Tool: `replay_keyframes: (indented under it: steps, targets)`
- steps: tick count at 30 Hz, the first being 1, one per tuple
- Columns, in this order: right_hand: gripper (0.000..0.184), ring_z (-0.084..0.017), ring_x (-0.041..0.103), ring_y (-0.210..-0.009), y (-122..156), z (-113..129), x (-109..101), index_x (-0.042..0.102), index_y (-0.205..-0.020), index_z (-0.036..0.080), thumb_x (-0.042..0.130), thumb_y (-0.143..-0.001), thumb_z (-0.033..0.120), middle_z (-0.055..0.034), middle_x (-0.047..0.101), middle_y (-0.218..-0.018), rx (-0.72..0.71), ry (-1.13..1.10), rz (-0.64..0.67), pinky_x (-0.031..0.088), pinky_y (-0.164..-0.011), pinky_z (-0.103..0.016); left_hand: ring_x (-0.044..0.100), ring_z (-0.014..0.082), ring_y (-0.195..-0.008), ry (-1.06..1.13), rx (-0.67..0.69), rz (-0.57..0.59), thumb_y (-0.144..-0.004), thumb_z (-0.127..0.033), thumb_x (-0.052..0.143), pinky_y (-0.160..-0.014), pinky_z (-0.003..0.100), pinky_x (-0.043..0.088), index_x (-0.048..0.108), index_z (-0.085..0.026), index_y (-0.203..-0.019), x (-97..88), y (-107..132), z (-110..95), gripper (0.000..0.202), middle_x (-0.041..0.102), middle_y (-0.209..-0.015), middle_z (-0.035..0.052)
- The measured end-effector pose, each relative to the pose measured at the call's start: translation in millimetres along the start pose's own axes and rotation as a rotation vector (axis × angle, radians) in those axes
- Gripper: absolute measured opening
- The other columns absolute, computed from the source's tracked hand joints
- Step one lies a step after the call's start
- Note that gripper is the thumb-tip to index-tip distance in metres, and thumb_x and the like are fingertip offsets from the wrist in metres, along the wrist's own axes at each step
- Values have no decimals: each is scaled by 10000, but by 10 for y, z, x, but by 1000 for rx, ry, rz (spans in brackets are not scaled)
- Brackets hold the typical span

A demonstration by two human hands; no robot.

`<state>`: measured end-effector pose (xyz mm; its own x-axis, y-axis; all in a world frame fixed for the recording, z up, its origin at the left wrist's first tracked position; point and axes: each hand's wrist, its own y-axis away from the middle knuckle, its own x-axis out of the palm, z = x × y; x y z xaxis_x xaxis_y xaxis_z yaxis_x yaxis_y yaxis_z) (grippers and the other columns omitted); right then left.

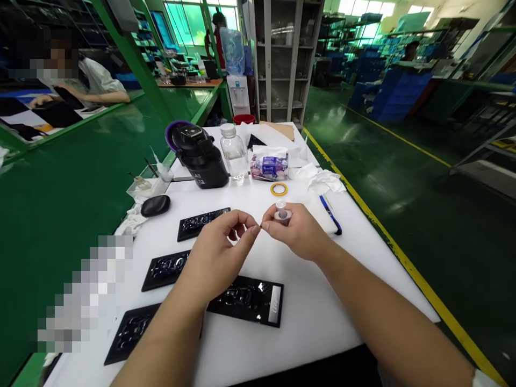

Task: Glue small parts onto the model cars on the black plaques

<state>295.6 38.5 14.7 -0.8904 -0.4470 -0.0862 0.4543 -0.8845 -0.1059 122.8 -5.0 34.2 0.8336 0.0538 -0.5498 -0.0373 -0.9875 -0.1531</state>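
Note:
In the head view, my right hand [296,228] is closed around a small pale syringe [282,214], its plunger end sticking up out of the fist. The thumb and forefinger of my left hand [226,242] are pinched, meeting my right fingertips over the table. Something tiny and dark lies between the fingertips, too small to name. Below my hands is a glossy black panel [258,301] with a silver label at its right end, partly hidden by my left forearm. More black panels lie to the left: a far one [197,223], a middle one [163,269] and a near one [131,330].
On the white table [310,322] stand a black flask [205,161], a clear bottle [235,153] and a tissue pack [269,164]. A yellow tape roll [279,189], a blue cutter knife [330,215] and a black mouse [155,205] lie around. Another person sits at the far left.

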Motion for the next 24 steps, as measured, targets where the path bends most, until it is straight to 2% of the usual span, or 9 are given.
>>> replay_keyframes:
  steps: [5,11,17,21,24]
  targets:
    - [119,-84,359,-553,2,-3,-7,575,-747,166,608,-802,267,49,422,-611,-22,56,-19,266,-492,-226,454,147,-610,15,35,18,-916,-363,552,-567,259,333,575,-217,-798,76,-6,9,189,554,-678,-12]
    - [139,-82,346,-532,36,4,21,548,-697,173,580,-814,240,55,401,-571,-68,206,-51,286,-475,-225,448,152,-603,-15,31,73,-947,-353,491,-559,269,313,530,-217,-779,109,6,28,220,548,-679,-9]
    - [119,-73,366,-540,67,17,18,576,-704,159,587,-813,205,48,458,-586,-198,339,-81,288,-504,-218,424,142,-561,-74,46,35,-914,-288,524,-542,271,273,522,-215,-740,141,-8,15,189,547,-633,-21]
    - [118,-75,357,-532,60,30,-14,571,-707,162,592,-807,222,51,433,-574,-102,240,-60,276,-484,-218,384,134,-541,15,29,14,-870,-256,573,-549,266,262,543,-210,-728,150,-7,-5,153,514,-586,-33]
    - [88,-74,353,-526,33,29,-41,586,-727,160,612,-777,228,56,423,-572,-9,75,5,257,-472,-214,359,131,-561,127,-29,76,-900,-329,553,-542,262,262,536,-213,-749,149,17,27,191,468,-604,-33]
